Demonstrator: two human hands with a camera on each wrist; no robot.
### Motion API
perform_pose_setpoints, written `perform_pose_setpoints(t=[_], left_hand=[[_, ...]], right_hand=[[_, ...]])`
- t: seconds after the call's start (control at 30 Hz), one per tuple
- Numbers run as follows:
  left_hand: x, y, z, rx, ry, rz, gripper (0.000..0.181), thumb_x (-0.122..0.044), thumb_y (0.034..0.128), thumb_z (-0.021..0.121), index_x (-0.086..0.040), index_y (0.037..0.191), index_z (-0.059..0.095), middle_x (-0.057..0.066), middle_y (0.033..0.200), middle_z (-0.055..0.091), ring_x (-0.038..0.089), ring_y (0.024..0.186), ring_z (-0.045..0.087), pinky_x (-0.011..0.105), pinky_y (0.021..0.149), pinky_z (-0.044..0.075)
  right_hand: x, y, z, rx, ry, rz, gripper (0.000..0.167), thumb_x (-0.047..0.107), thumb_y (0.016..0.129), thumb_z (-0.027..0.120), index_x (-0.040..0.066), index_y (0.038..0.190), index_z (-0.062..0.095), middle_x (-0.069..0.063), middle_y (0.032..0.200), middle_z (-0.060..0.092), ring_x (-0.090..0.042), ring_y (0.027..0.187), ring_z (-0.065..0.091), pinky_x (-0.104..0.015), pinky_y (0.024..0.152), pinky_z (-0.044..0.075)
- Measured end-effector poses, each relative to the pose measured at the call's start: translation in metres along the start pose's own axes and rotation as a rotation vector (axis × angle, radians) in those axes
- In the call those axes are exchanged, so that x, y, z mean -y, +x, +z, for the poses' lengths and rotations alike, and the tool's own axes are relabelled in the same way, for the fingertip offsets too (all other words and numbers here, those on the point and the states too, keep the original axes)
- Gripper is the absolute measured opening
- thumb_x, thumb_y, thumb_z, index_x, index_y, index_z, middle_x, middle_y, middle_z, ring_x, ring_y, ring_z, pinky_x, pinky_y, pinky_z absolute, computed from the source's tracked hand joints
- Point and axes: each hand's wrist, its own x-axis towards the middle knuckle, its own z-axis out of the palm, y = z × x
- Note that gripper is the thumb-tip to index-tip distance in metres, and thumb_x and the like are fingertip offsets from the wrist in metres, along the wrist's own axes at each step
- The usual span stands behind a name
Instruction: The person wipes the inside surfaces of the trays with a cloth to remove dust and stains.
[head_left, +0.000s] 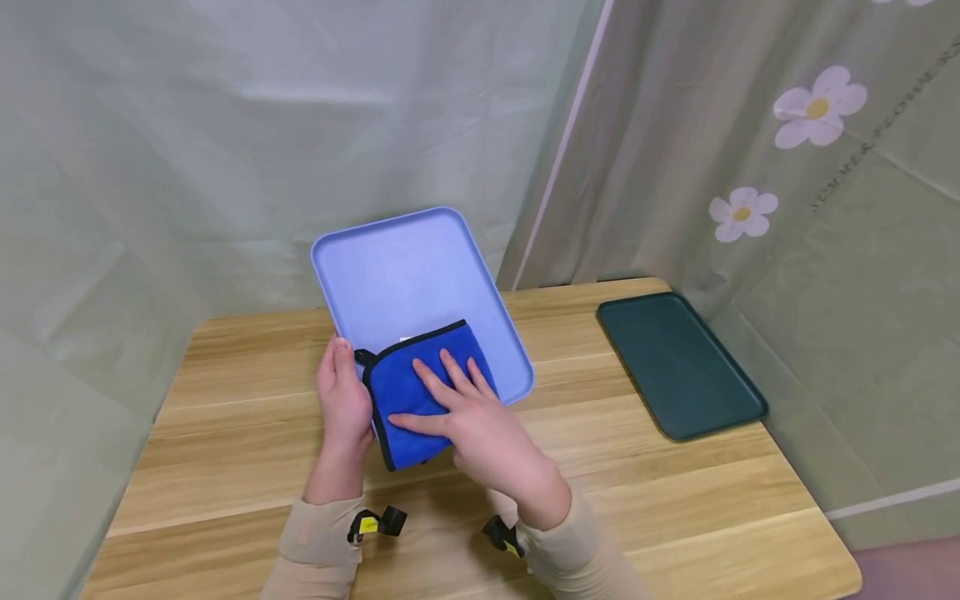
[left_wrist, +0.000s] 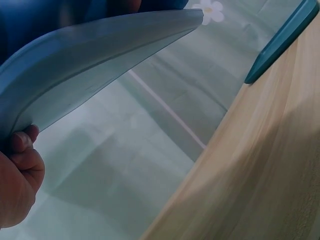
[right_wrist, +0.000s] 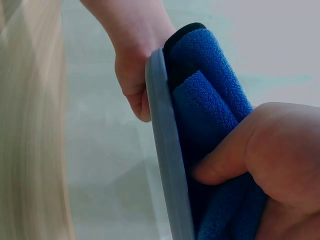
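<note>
In the head view, my left hand (head_left: 345, 407) grips the near left edge of a light blue tray (head_left: 405, 275), held tilted above the table. Its curled fingers show at the tray's underside in the left wrist view. A folded blue towel (head_left: 397, 387) with black edging lies against the tray's near end. My right hand (head_left: 483, 433) holds this towel, fingers spread across its outer face. In the right wrist view, the thumb (right_wrist: 220, 167) is tucked into the towel's folds. A small black loop sticks out at the towel's left corner.
A dark green tray (head_left: 678, 362) lies at the right side of the wooden table (head_left: 247, 417), its corner at the table's edge. Curtains (head_left: 247, 150) hang close behind and beside the table, with white flowers printed on the right one.
</note>
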Motion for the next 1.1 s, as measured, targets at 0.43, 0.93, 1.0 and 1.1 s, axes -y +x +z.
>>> perform_pose_setpoints(t=[0.43, 0.93, 1.0, 1.1], left_hand=[[0.001, 0.0, -0.001, 0.012, -0.06, 0.049, 0.049, -0.031, 0.1181, 0.039, 0.004, 0.15, 0.055, 0.009, 0.13, 0.064, 0.024, 0.126, 0.055, 0.029, 0.106, 0.047], [-0.001, 0.0, 0.001, -0.046, -0.055, 0.006, 0.047, -0.031, 0.1173, 0.042, 0.003, 0.147, 0.057, 0.003, 0.12, 0.066, 0.019, 0.116, 0.059, 0.027, 0.1, 0.049], [-0.001, 0.0, 0.0, -0.053, -0.048, 0.001, 0.047, -0.031, 0.1173, 0.042, 0.002, 0.146, 0.057, 0.002, 0.118, 0.067, 0.019, 0.112, 0.061, 0.028, 0.098, 0.051], [-0.001, 0.001, -0.001, -0.059, -0.028, -0.002, 0.047, -0.032, 0.1171, 0.042, 0.001, 0.147, 0.058, 0.002, 0.115, 0.068, 0.017, 0.105, 0.065, 0.028, 0.092, 0.055]], right_hand=[[0.003, -0.002, -0.002, 0.008, 0.01, -0.035, 0.09, -0.019, 0.083, 0.073, 0.047, 0.143, 0.066, -0.005, 0.176, 0.024, -0.037, 0.163, 0.002, -0.064, 0.127, 0.012], [-0.012, -0.007, -0.007, -0.022, 0.044, -0.008, 0.096, -0.023, 0.074, 0.068, 0.045, 0.142, 0.069, -0.001, 0.176, 0.026, -0.033, 0.164, 0.007, -0.061, 0.129, 0.014], [-0.016, -0.009, -0.009, -0.027, 0.072, 0.01, 0.096, -0.024, 0.075, 0.068, 0.044, 0.142, 0.069, 0.0, 0.176, 0.027, -0.033, 0.164, 0.007, -0.061, 0.129, 0.013], [-0.022, -0.011, -0.011, -0.039, 0.1, 0.037, 0.095, -0.025, 0.075, 0.068, 0.042, 0.143, 0.069, -0.001, 0.175, 0.027, -0.033, 0.164, 0.007, -0.061, 0.129, 0.012]])
